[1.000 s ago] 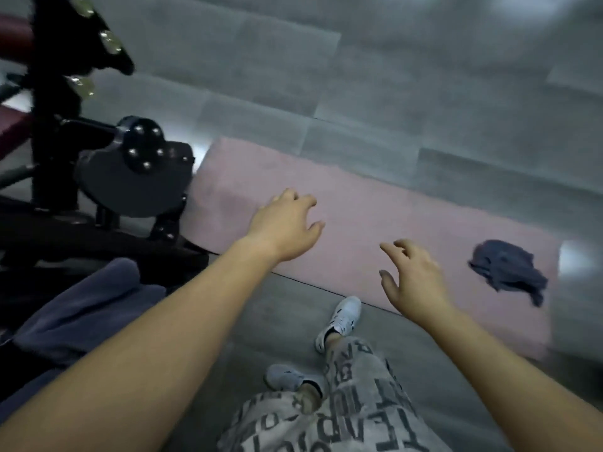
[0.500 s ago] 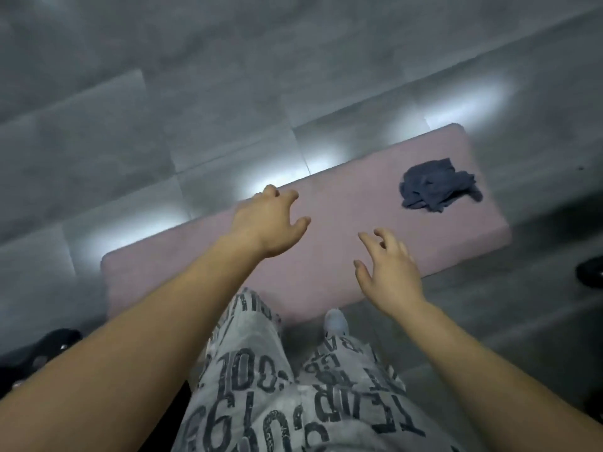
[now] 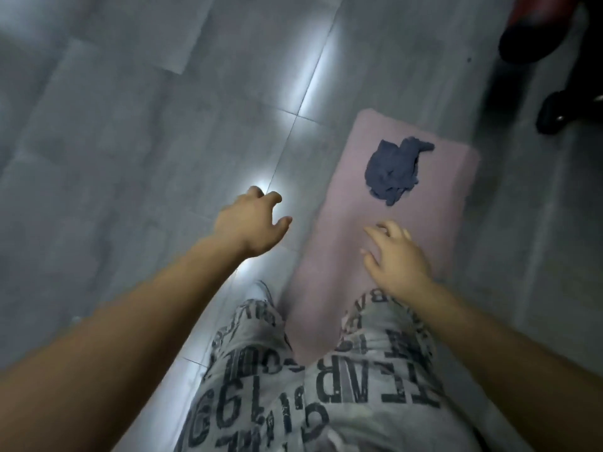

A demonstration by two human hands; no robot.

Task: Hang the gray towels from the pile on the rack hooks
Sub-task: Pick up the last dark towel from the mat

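Nearest, the printed trousers (image 3: 293,386) stand astride the near end of the pink mat (image 3: 440,203). Above them the left hand (image 3: 251,226) and right hand (image 3: 396,256) are both empty, fingers loosely spread. Beyond the right hand, the gray towel (image 3: 393,171) lies crumpled on the mat's far half (only this one shows). A grab at that bunch could catch a single fold, so it may come up lopsided and hang badly. A step on the mat might also slide it over the glossy floor (image 3: 130,158). Half a second ago the mat lay crosswise. Now it runs straight ahead, and dark equipment (image 3: 538,27) has appeared far right.
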